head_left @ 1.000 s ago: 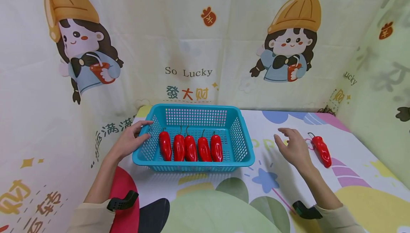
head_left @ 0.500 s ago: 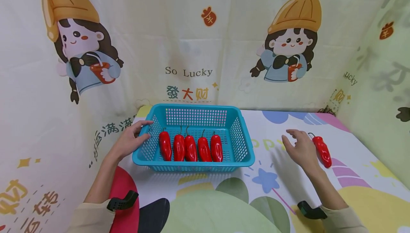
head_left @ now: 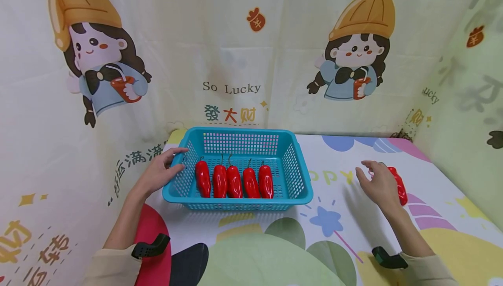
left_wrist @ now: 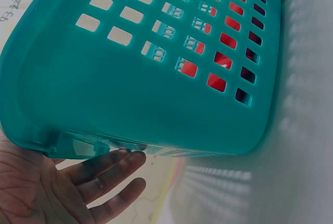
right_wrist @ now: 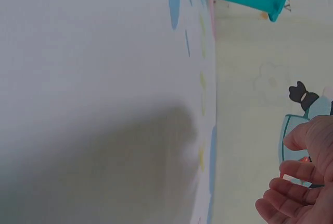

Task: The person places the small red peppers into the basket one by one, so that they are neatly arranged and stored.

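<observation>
On the printed cloth stands a turquoise plastic basket with perforated walls. Several glossy red chili peppers lie side by side inside it, stems toward the back. At its left side my left hand holds the rim, thumb and forefinger reaching over the edge; in the left wrist view the other fingers lie outside the wall. My right hand hovers over the cloth with loosely bent fingers and nothing in its grasp. Just right of it lies another red chili pepper, partly hidden behind the hand.
A cream fabric backdrop with cartoon figures rises right behind the basket and along both sides. The table's cloth carries bright prints.
My right hand has moved to the right, toward the lone chili pepper, and now covers its left part. The left hand and the basket have stayed where they were.
</observation>
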The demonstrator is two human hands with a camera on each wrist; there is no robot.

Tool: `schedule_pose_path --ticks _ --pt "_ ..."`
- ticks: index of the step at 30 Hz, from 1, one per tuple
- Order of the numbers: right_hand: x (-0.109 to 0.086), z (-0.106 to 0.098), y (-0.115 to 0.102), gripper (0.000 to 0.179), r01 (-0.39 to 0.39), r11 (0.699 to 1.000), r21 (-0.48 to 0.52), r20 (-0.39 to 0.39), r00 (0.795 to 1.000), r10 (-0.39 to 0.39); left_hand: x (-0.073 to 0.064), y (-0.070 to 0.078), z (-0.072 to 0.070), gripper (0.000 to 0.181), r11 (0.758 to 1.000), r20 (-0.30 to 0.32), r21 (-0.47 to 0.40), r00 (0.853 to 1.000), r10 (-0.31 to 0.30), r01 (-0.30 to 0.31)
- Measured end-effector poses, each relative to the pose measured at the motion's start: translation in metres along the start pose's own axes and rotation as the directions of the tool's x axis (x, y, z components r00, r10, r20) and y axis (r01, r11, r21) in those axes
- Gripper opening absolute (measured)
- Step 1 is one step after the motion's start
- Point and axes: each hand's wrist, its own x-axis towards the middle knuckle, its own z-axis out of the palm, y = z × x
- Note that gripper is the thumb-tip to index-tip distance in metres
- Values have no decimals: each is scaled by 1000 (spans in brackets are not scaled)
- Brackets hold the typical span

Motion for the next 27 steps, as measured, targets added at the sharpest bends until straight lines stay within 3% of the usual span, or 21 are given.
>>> schedule_pose_path --ticks 15,27 --pt "0 -2 22 40 -21 999 -26 -42 999 20 -3 -2 -2 55 1000 6 -23 1000 -9 9" --pt "5 -10 42 48 -91 993 -77 16 996 93 1 -2 0 56 1000 8 -17 1000 0 0"
